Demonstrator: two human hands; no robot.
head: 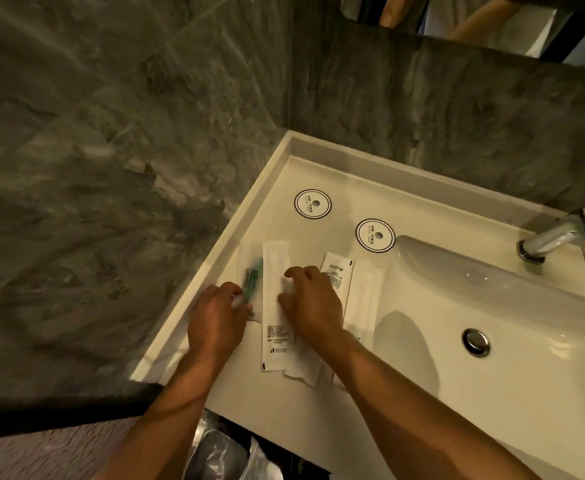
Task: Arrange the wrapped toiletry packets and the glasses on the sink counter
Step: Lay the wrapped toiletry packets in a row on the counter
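Several white wrapped toiletry packets lie side by side on the white sink counter [370,386]. My left hand [216,320] grips the clear packet with a green item [252,282] at the left edge. My right hand [310,303] rests with spread fingers on the long white packet [274,323]. To its right lie a printed packet [338,275] and a plain white packet [363,296]. Two round paper-covered glasses [312,203] [375,235] stand behind the packets.
The basin [492,299] with its drain [476,342] lies to the right, and a chrome tap [575,233] stands at the far right. Grey marble walls [128,150] close the left and back. Plastic-wrapped items [222,452] sit below the counter edge.
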